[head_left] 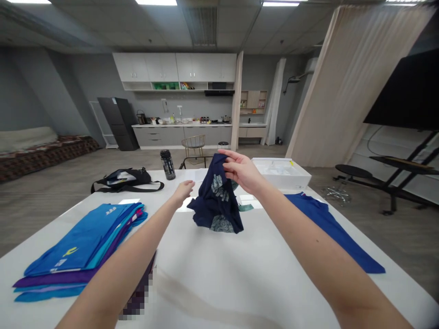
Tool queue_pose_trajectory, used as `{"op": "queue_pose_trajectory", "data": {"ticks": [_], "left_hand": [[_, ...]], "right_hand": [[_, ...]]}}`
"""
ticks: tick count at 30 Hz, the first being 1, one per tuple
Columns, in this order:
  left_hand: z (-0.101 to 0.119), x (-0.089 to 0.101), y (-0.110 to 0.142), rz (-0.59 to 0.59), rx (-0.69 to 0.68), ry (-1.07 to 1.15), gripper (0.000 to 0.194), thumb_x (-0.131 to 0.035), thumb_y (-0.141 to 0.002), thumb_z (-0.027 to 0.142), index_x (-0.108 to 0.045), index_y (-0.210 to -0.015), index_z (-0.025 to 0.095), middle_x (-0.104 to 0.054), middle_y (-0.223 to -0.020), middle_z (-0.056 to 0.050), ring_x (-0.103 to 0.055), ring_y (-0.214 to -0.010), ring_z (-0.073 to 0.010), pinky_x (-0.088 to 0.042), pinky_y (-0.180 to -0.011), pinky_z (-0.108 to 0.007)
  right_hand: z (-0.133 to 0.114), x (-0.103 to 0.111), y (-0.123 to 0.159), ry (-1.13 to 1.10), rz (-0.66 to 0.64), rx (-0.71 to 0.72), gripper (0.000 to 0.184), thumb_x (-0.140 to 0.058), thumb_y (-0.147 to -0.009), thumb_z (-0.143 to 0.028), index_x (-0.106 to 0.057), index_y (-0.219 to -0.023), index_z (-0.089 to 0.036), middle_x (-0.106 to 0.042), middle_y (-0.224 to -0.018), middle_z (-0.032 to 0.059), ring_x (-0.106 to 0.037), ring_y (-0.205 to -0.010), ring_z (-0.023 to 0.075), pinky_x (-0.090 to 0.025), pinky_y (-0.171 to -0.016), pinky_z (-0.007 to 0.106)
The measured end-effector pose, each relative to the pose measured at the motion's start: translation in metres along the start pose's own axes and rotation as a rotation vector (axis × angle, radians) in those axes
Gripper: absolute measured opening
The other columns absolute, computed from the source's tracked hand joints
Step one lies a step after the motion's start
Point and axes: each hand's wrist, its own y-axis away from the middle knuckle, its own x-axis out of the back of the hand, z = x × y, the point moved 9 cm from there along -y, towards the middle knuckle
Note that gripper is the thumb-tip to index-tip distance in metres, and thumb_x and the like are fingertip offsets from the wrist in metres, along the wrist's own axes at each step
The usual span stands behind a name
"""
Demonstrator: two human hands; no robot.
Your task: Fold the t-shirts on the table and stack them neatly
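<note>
Head view: the right hand [242, 171] pinches a navy garment [213, 197] with grey print between thumb and fingers, so that it hangs just below and left of that hand, above the white bench [219, 269]. Just left of the cloth, the left hand [183, 192] is loosely curled, though whether its fingertips meet cannot be told. Folded clothes [85, 237] lie left of the left forearm, a blue garment [331, 228] right of the right.

Room over the near tabletop [219, 274] between clothes stack [78, 237] and blue garment [336, 233], with held dark garment [212, 208] in the way beyond.
</note>
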Motion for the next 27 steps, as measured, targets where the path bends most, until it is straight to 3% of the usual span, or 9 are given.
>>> {"op": "queue_pose_trajectory", "data": {"ticks": [2,5,7,9,13,18,21,24,27], "left_hand": [[0.02,-0.014,0.031,-0.017,-0.137,0.001,0.027,-0.062,-0.088,0.044,-0.065,-0.103,0.021,-0.069,-0.106,-0.007,-0.066,-0.096,-0.0216,-0.053,-0.085,-0.035],[0.063,-0.008,0.106,0.256,-0.654,-0.098,0.032,-0.055,-0.094,0.05,-0.057,-0.114,0.025,-0.063,-0.108,-0.008,-0.061,-0.101,-0.0227,-0.05,-0.094,-0.039],[0.06,-0.024,0.149,0.274,-0.804,-0.285,0.029,-0.063,-0.089,0.051,-0.055,-0.101,0.026,-0.059,-0.096,-0.007,-0.06,-0.096,-0.0252,-0.049,-0.093,-0.042],[0.035,-0.055,0.169,0.112,-0.801,-0.483,0.034,-0.069,-0.084,0.055,-0.054,-0.095,0.027,-0.058,-0.089,-0.007,-0.061,-0.092,-0.0278,-0.049,-0.091,-0.046],[-0.028,-0.089,0.165,0.002,-0.531,-0.596,0.062,-0.078,-0.074,0.057,-0.05,-0.119,0.025,-0.059,-0.112,-0.013,-0.061,-0.108,-0.0346,-0.052,-0.091,-0.052],[-0.034,-0.1,0.158,0.083,-0.533,-0.438,0.097,-0.082,-0.071,0.043,-0.029,-0.149,0.024,-0.038,-0.15,-0.02,-0.043,-0.14,-0.0377,-0.046,-0.108,-0.052],[-0.028,-0.093,0.146,0.019,-0.555,-0.347,0.069,-0.066,-0.082,0.022,-0.039,-0.145,0.026,-0.051,-0.145,-0.015,-0.052,-0.134,-0.0309,-0.046,-0.108,-0.047],[-0.017,-0.075,0.122,-0.144,-0.558,-0.276,0.045,-0.05,-0.076,0.007,-0.062,-0.116,0.024,-0.072,-0.113,-0.007,-0.065,-0.108,-0.0259,-0.051,-0.098,-0.042],[0.017,-0.045,0.096,-0.223,-0.613,-0.153,0.036,-0.045,-0.068,0.008,-0.066,-0.095,0.021,-0.072,-0.092,-0.003,-0.066,-0.096,-0.0236,-0.052,-0.093,-0.04]], "right_hand": [[0.012,-0.006,-0.003,0.04,-0.021,-0.026,0.049,-0.07,-0.068,-0.014,-0.067,-0.116,-0.025,-0.071,-0.092,-0.0044,-0.068,-0.078,0.0115,-0.059,-0.072,0.026],[0.023,-0.001,-0.007,0.24,0.061,0.01,0.041,-0.063,-0.072,-0.014,-0.067,-0.112,-0.023,-0.072,-0.093,-0.0014,-0.068,-0.08,0.0154,-0.059,-0.073,0.031],[0.019,0.005,-0.005,0.521,0.176,0.085,0.028,-0.06,-0.074,-0.016,-0.07,-0.1,-0.022,-0.071,-0.085,0.0015,-0.067,-0.081,0.0195,-0.057,-0.072,0.034],[0.004,0.006,-0.001,0.872,0.292,0.175,0.01,-0.062,-0.076,-0.02,-0.069,-0.082,-0.021,-0.068,-0.076,0.0045,-0.065,-0.085,0.024,-0.053,-0.077,0.036],[-0.025,-0.01,0.007,1.314,0.393,0.307,0.025,-0.064,-0.079,-0.029,-0.055,-0.058,-0.022,-0.057,-0.062,0.0056,-0.061,-0.084,0.0252,-0.045,-0.077,0.032],[-0.021,-0.006,-0.005,1.171,0.32,0.23,0.041,-0.058,-0.082,-0.03,-0.034,-0.049,-0.023,-0.032,-0.049,-0.0029,-0.04,-0.056,0.0136,-0.032,-0.059,0.027],[-0.012,0.019,-0.007,0.968,0.32,0.144,0.041,-0.054,-0.085,-0.035,-0.034,-0.051,-0.024,-0.029,-0.051,-0.0049,-0.031,-0.051,0.0113,-0.027,-0.053,0.027],[-0.009,0.046,0.005,0.954,0.289,0.03,0.04,-0.058,-0.084,-0.036,-0.039,-0.051,-0.023,-0.03,-0.05,-0.0057,-0.029,-0.049,0.0106,-0.023,-0.05,0.027],[0.009,0.057,0.029,1.084,0.014,-0.239,0.042,-0.068,-0.079,-0.04,-0.046,-0.048,-0.021,-0.035,-0.046,-0.006,-0.028,-0.046,0.0086,-0.022,-0.048,0.027]]}}
